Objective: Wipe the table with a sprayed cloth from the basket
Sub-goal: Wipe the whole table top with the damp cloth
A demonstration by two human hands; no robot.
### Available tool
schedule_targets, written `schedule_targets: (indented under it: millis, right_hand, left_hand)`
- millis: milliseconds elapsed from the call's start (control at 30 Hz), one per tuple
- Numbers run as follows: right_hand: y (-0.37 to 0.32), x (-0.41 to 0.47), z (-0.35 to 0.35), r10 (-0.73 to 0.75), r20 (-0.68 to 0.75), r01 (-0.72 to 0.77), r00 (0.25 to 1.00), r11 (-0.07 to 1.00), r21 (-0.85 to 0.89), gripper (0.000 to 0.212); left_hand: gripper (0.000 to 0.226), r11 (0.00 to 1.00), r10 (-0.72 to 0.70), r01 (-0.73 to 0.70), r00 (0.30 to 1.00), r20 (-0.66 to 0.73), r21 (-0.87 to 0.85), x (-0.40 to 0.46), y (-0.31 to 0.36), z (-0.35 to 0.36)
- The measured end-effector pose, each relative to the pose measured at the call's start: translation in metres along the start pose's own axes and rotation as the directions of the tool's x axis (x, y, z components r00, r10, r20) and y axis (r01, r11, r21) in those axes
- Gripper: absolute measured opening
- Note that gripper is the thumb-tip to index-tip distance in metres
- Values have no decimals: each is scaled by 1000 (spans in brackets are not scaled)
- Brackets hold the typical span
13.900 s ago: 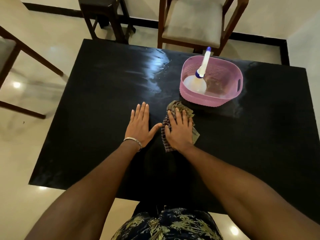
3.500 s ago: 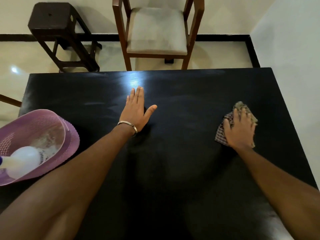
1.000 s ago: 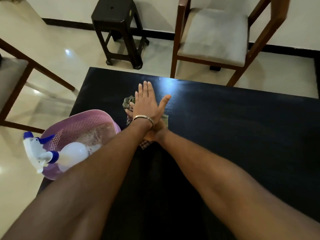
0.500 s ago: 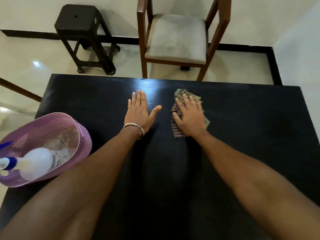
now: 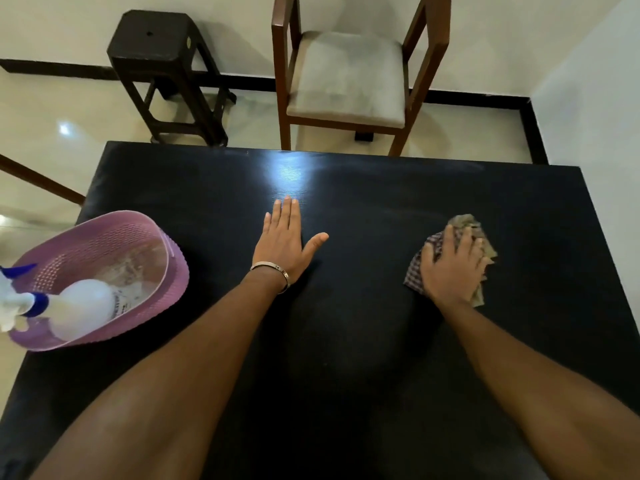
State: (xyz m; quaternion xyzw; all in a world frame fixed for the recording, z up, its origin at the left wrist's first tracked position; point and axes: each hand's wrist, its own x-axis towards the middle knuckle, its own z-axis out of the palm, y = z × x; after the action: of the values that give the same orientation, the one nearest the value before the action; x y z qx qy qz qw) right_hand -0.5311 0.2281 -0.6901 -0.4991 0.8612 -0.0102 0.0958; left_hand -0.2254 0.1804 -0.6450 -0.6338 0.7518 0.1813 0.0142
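1. Progress: wiping looks well under way, by my reading. The cloth [image 5: 450, 261] is out of the basket [image 5: 173, 268] and on the table [image 5: 363, 341]; the spray bottle [image 5: 81, 308] lies inside the basket, so the spraying step appears done.
2. Right hand [image 5: 453, 268]: spread flat on top of the cloth, fingers [image 5: 465, 239] extended and only slightly bent, pressing it onto the tabletop. It pushes down on the cloth and does not curl round it.
3. Left hand [image 5: 282, 244]: flat on the table near the middle, fingers straight and together, thumb splayed out, holding nothing. It seems to act as a brace. A metal bracelet [image 5: 273, 270] sits on the wrist.
4. Cloth location: right part of the table, well apart from the basket, which stands at the left edge.
5. Cloth look: crumpled and bunched, small purple-and-white check on the near side, drab olive-brown folds on the far side. Whether it is damp I cannot tell.
6. Table surface: black, glossy, with a bright light reflection at the far middle and faint dull streaks around it.
7. What is left: cannot tell which areas are covered; the near half shows no clear wipe marks. I judge that more passes remain, and perhaps returning the cloth to the basket.
8. Surroundings: a wooden chair [image 5: 349, 77] with a pale cushion and a dark stool [image 5: 162, 60] stand beyond the far edge.
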Motion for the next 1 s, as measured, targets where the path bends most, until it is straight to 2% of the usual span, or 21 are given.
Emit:
schedule_targets:
  millis: [100,200,267,367,467,533,600,667,767,833,900,1000]
  right_hand:
    - [-56,-48,12,-183,9,183,983,983,-21,67]
    - [-113,-106,27,-359,47,357,932,933,35,69]
    - [-143,-146,36,-510,100,505,854,860,70,69]
    - [-162,-195,41,-705,184,699,685,707,109,64]
    - [-150,-207,40,-800,212,799,561,590,113,60]
    - [-130,-201,38,-822,231,828,521,552,98,62]
    - [-104,-191,34,-794,225,803,564,591,72,66]
    - [-68,-179,30,-720,196,728,665,685,45,68]
    - [-4,-156,17,-535,172,546,827,838,-19,68]
    - [41,-143,9,-360,149,373,921,925,-69,68]
    - [74,-137,2,-183,110,192,977,978,-85,66]
    - [83,-140,1,28,96,-21,995,997,-72,66]
  left_hand:
    - [99,1000,-9,9,1000,-12,-8,-14,-11,0]
    - [100,1000,-5,5,1000,-20,-1,-30,-21,4]
    - [100,1000,-7,7,1000,-26,0,-40,-26,7]
    - [100,1000,-25,24,999,-24,-12,-54,-29,7]
    - [98,999,-35,35,999,-14,6,-63,-26,7]
    - [97,1000,-22,23,1000,-13,9,-67,-20,9]
    - [98,1000,-8,8,1000,-15,-11,-70,-13,13]
    - [101,1000,9,-9,1000,-20,-30,-71,-3,17]
    - [97,998,37,-38,999,-10,-41,-75,10,19]
    - [96,998,57,-57,998,-3,-34,-79,17,19]
    - [96,997,74,-74,997,4,-38,-83,23,19]
    - [95,996,85,-84,996,30,-33,-91,27,20]
